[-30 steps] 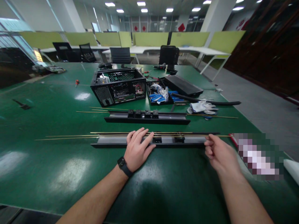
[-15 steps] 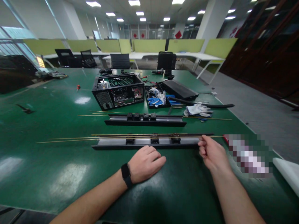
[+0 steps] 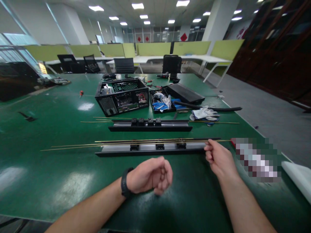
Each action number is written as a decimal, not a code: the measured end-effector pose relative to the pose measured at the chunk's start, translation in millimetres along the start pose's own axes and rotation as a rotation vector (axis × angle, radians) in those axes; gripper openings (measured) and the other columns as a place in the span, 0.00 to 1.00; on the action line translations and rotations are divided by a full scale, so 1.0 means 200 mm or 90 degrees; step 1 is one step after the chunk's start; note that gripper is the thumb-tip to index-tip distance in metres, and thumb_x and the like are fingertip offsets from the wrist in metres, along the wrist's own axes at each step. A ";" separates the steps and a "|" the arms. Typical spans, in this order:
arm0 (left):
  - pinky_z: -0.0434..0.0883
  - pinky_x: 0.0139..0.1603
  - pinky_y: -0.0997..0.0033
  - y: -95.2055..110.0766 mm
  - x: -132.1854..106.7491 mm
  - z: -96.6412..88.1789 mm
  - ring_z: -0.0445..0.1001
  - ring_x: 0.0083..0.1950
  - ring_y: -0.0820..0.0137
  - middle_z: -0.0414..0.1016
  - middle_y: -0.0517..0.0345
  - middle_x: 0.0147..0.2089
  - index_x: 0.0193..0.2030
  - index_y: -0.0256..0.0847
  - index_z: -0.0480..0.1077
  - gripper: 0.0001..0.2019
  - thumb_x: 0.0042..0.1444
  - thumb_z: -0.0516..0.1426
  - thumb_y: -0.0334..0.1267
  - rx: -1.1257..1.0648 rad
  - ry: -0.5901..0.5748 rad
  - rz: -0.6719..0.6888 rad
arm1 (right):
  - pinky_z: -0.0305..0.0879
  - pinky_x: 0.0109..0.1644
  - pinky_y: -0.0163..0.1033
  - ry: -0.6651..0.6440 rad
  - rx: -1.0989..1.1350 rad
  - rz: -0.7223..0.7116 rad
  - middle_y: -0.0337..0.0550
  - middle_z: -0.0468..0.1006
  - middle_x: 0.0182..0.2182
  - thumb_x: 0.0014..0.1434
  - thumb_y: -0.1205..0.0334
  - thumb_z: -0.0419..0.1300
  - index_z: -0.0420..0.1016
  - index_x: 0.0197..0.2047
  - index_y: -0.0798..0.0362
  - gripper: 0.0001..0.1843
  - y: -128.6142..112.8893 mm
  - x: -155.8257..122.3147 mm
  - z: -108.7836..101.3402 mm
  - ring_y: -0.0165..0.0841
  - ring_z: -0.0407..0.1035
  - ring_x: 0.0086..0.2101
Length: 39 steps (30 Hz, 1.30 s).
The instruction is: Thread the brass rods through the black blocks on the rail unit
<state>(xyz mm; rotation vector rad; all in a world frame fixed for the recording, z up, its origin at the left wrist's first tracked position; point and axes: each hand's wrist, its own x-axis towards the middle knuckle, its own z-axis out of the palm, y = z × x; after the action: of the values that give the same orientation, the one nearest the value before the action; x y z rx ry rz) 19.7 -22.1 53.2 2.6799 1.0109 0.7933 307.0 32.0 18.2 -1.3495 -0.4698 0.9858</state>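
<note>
My right hand (image 3: 220, 157) pinches a thin brass-coloured rod (image 3: 116, 144) near its right end, over the right part of the nearer channel. That long black-edged channel (image 3: 145, 148) has a pale inner floor and carries three black blocks, one of them a middle block (image 3: 159, 144). Several such rods lie lengthwise along it and stick out past its left end. My left hand (image 3: 150, 176), a dark watch on its wrist, is in front of the channel and apart from it. Its palm is turned upward, the fingers curled in, and nothing shows in them.
Behind lies a second channel (image 3: 150, 128) with several black blocks and more rods. Farther back are an open black computer case (image 3: 122, 97), a flat black box (image 3: 186, 94), blue-and-white gloves (image 3: 205, 113) and a black tube (image 3: 218, 108). A blurred-out item (image 3: 257, 160) lies right.
My left hand has rolled over from palm-down on the table to palm-up with curled fingers. My right hand keeps its pinch on the rod. The view has shifted slightly.
</note>
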 end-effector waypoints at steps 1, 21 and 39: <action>0.73 0.22 0.73 0.00 0.00 -0.01 0.73 0.23 0.68 0.71 0.61 0.17 0.27 0.43 0.80 0.30 0.70 0.49 0.58 -0.013 -0.009 -0.006 | 0.43 0.12 0.28 -0.001 0.001 0.000 0.37 0.73 0.21 0.49 0.55 0.73 0.73 0.33 0.54 0.16 0.00 0.00 0.00 0.22 0.55 0.13; 0.73 0.55 0.54 -0.17 0.01 0.07 0.75 0.55 0.57 0.77 0.45 0.55 0.58 0.42 0.73 0.14 0.68 0.56 0.40 0.196 0.035 0.095 | 0.43 0.11 0.27 0.000 0.008 0.002 0.37 0.73 0.20 0.50 0.54 0.74 0.73 0.32 0.55 0.17 0.00 0.00 0.00 0.22 0.56 0.13; 0.62 0.72 0.49 -0.31 -0.06 0.12 0.65 0.74 0.55 0.68 0.42 0.73 0.72 0.41 0.64 0.24 0.71 0.55 0.40 0.290 0.073 -0.029 | 0.42 0.10 0.28 0.048 0.001 0.006 0.38 0.73 0.20 0.55 0.63 0.67 0.76 0.31 0.58 0.07 -0.02 0.01 0.00 0.22 0.55 0.12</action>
<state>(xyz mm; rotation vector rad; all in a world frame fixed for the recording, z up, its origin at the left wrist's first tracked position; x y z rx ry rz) -10.4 17.9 6.0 2.9928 1.4273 0.7964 308.7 33.7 21.6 -1.3841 -0.4061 0.9393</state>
